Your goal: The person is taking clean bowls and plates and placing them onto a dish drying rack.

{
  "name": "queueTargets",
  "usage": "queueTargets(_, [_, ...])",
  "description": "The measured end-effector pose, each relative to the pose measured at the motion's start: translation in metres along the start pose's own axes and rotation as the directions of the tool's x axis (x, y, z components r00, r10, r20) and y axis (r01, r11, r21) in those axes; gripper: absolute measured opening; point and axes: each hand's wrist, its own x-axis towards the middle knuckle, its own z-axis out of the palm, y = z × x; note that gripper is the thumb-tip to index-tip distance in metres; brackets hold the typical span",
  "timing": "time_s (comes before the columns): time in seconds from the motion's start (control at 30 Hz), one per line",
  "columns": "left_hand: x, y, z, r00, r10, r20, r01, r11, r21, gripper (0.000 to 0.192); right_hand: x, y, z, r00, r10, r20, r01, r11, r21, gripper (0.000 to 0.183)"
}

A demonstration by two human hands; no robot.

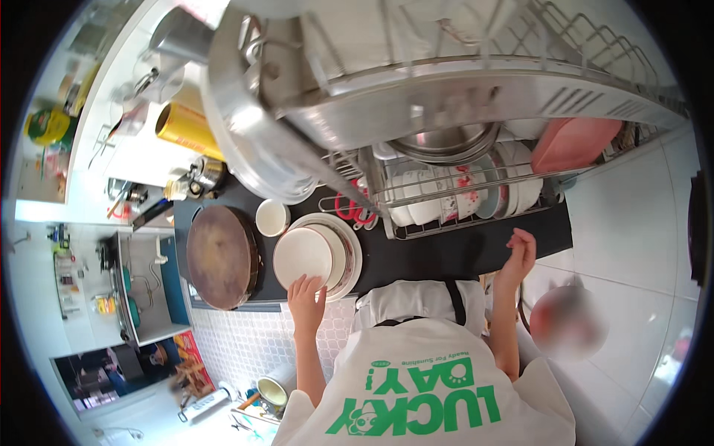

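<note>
A stack of white bowls (303, 257) rests on a patterned plate (355, 260) on the dark counter. The fingers of my left hand (305, 301) lie spread across the near rim of the top bowl, thumb apart; whether they press on it is unclear. Off to the right, my right hand (519, 255) hovers by the counter's right end with loosely bent fingers and nothing in it. A small white cup (273, 218) stands just behind the stack. Red-handled scissors (348, 207) lie between the stack and the metal dish rack (385, 218).
Left of the bowls stands a thick round wooden chopping board (218, 257). The rack holds bowls (427, 196), steel basins (449, 142) and a pink plastic container (577, 144). A steel frame (334, 184) slants over the counter. A sink (146, 279) is at far left.
</note>
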Motion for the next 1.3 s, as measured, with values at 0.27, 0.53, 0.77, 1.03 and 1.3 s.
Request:
queueTargets(0.27, [0.003,0.006,-0.007,0.988,-0.022,-0.156,0.027,0.999,0.032,0.013,-0.047,-0.029,0.05,0.635,0.23,0.737,-0.284,0.957,-0.054,0.012])
queueTargets(0.53, [0.0,0.037,-0.056,0.988,0.142,-0.066,-0.142,0.99,0.007,0.012,-0.075,-0.032,0.059,0.348,0.282,0.894,-0.418,0.901,-0.121,0.015])
queueTargets(0.77, [0.019,0.08,-0.105,0.898,0.438,0.051,-0.43,0.896,-0.11,0.024,-0.073,-0.025,0.046,0.144,0.316,0.938,-0.596,0.785,-0.173,0.046])
queueTargets(1.03, [0.065,0.132,-0.101,0.525,0.845,0.101,-0.788,0.527,-0.319,0.02,-0.048,-0.069,0.008,0.081,0.421,0.903,-0.824,0.538,-0.176,0.089])
queueTargets(1.3, [0.123,0.2,-0.051,0.19,0.979,0.072,-0.919,0.204,-0.337,0.016,-0.056,-0.091,-0.058,0.52,0.499,0.694,-0.771,0.624,0.129,0.087])
